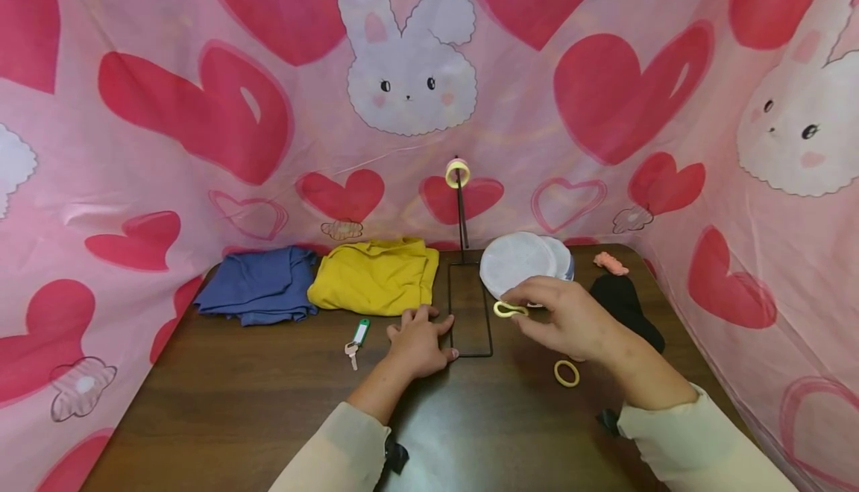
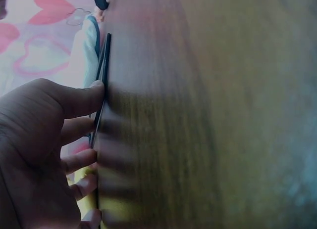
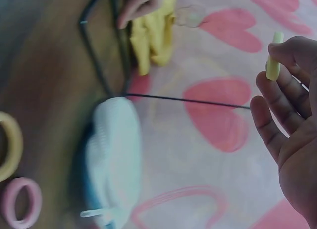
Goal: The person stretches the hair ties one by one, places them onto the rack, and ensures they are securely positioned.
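In the head view, the left hand (image 1: 417, 347) spreads its fingers on the counter (image 1: 268, 402), touching the left edge of the black wire stand (image 1: 473, 356). The right hand (image 1: 564, 317) pinches a pale yellow ring (image 1: 498, 311) near the white pouch (image 1: 513, 261); another ring (image 1: 569, 385) lies on the counter.

In the left wrist view, the thumb touches the stand's dark wire.

In the right wrist view, thumb and finger grip the pale yellow ring above the counter, where a pink ring (image 3: 8, 204) lies.

Left hand (image 1: 419, 343) low, right hand (image 1: 564, 316) higher
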{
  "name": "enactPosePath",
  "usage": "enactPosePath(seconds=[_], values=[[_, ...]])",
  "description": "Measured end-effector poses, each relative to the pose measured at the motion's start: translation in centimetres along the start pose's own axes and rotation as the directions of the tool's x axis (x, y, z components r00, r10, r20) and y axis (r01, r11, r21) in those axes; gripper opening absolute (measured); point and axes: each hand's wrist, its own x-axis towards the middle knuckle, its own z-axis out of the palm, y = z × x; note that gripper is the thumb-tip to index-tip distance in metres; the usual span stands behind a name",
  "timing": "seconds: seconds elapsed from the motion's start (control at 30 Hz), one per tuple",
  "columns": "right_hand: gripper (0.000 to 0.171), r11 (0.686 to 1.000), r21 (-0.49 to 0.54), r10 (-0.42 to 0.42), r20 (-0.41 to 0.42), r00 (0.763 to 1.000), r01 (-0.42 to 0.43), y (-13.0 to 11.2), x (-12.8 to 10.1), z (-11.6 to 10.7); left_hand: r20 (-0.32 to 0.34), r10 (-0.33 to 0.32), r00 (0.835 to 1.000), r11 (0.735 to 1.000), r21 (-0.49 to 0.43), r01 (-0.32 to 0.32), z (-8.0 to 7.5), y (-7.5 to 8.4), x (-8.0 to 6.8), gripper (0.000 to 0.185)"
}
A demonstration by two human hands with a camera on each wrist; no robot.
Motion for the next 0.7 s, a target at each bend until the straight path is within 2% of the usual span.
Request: enactPosePath(seconds=[0.27, 0.37, 0.47, 0.6, 0.7], values=[[0.028, 0.996, 0.011, -0.09, -0.082, 0.993, 0.091, -1.5, 3.1, -1.7, 0.004, -0.004, 1.0, 1.0, -0.003, 0.004, 0.0, 0.0, 0.1, 0.067], [0.029, 0.996, -0.019, -0.091, -0.1, 0.991, 0.09, -2.1, 4.2, -2.3, 0.005, -0.004, 1.0, 1.0, -0.002, 0.004, 0.0, 0.0, 0.1, 0.068], [0.02, 0.995, -0.026, -0.1, -0.127, 0.987, 0.097, -2.7, 5.3, -2.8, 0.004, -0.005, 1.0, 1.0, -0.001, 0.005, 0.0, -0.1, 0.1, 0.068], [0.036, 0.99, -0.023, -0.138, -0.177, 0.974, 0.136, -3.4, 6.6, -3.5, 0.003, -0.002, 1.0, 1.0, 0.001, 0.002, 0.1, -0.1, 0.1, 0.068], [0.029, 0.986, -0.037, -0.169, -0.197, 0.966, 0.165, -3.8, 7.4, -4.0, 0.004, 0.002, 1.0, 1.0, 0.003, -0.002, 0.0, -0.1, 0.1, 0.068]])
